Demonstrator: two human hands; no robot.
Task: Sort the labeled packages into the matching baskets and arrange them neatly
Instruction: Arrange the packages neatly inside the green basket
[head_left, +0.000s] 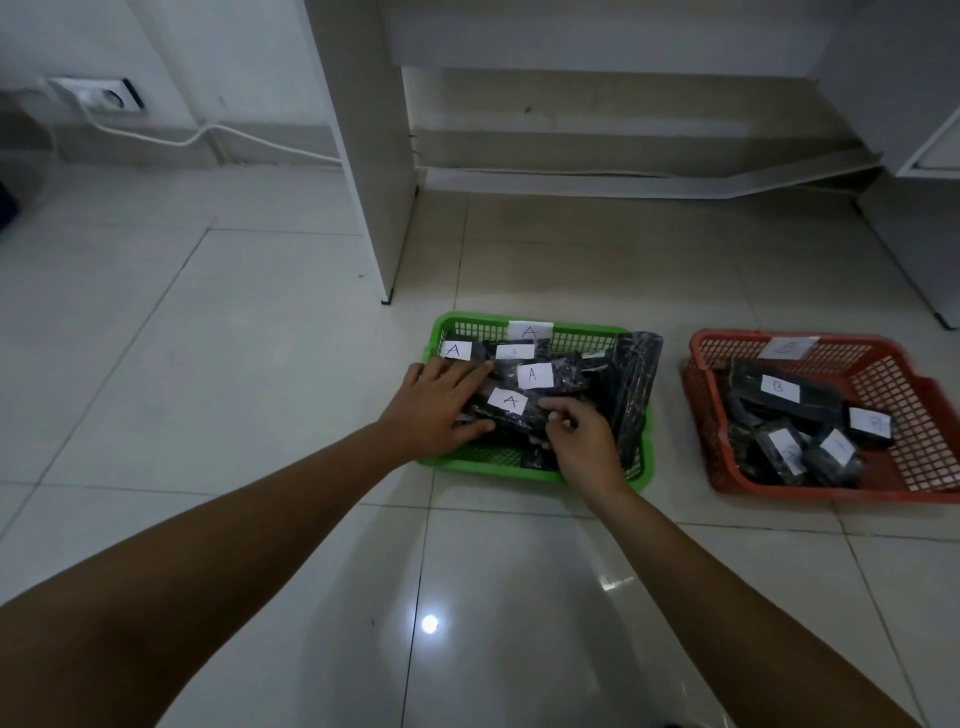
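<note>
Red basket (698, 364) right; black wrap (636, 384) prob. overhangs green basket (587, 332).

Two bare forearms come in from the lower edge of the frame, one from the lower left and one from the lower right, and narrow toward the middle. The left hand (434, 410) and right hand (584, 444) show no sleeves, gloves, rings, watch or bracelet; nails short.
</note>
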